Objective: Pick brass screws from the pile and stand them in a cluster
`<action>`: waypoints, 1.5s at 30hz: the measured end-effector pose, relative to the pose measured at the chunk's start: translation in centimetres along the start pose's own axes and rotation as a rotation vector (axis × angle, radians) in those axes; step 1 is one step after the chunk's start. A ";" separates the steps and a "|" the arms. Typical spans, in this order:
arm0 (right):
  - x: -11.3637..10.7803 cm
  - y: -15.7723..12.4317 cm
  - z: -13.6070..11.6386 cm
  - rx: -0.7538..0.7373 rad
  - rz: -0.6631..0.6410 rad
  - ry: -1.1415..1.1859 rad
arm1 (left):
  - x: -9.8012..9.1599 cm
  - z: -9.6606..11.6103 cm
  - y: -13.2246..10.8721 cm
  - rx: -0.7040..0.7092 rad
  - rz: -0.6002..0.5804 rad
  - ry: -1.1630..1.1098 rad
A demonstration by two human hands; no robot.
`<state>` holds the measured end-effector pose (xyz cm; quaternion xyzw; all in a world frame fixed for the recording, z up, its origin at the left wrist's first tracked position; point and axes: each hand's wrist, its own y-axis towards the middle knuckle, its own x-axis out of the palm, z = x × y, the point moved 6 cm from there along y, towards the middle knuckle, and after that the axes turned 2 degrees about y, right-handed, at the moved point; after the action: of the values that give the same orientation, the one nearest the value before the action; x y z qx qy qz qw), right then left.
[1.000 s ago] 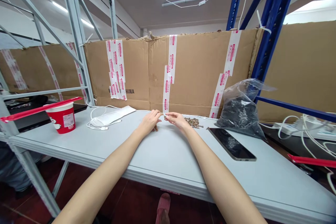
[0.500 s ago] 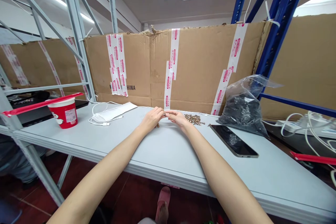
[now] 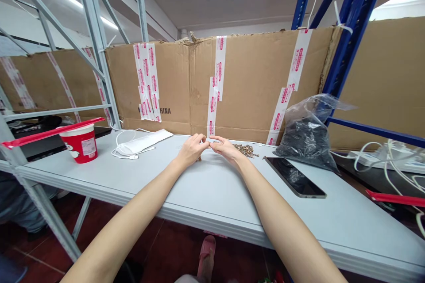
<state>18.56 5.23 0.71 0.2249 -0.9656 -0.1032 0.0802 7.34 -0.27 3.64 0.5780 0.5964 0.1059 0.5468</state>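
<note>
The 2 hands meet near the middle of the frame, just above the far edge of a pale grey table (image 3: 99,172). The left hand (image 3: 191,150) and right hand (image 3: 226,149) are both curled inward, with the fingers (image 3: 204,138) of the left closed toward the fingertips (image 3: 212,139) of the right, almost touching or touching. Whether they grip a tiny piece between them is too small to tell.

A loose pile of small tan bits (image 3: 245,150) lies on the table just right of the right hand, and a few more bits (image 3: 199,158) sit just below the left hand.

Left of the hands lies a white pouch (image 3: 143,142) beside a looped white cable (image 3: 124,152). Further left, at the table's edge, stands a red cup (image 3: 79,145). To the right lie a dark tablet (image 3: 295,177) and, beyond it, a clear bag (image 3: 307,139) of dark bits, slumped against the cardboard wall (image 3: 252,79) that runs behind the table, patched with strips of white tape (image 3: 215,84). A grey rack (image 3: 96,31) rises at upper left and a blue rack (image 3: 357,31) at upper right. A pink slipper (image 3: 206,256) shows at bottom centre.
</note>
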 end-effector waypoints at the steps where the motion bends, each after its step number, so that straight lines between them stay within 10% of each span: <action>1: 0.1 0.0 0.1 0.016 0.000 0.020 | -0.1 0.0 0.0 0.005 -0.008 0.002; 45: 1.3 -1.3 -0.6 0.040 0.099 0.071 | 1.9 -1.2 -1.3 0.014 -0.152 0.094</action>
<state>18.06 3.40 1.16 0.1821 -0.9739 -0.0719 0.1150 6.19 1.46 2.07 0.5291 0.6643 0.0869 0.5208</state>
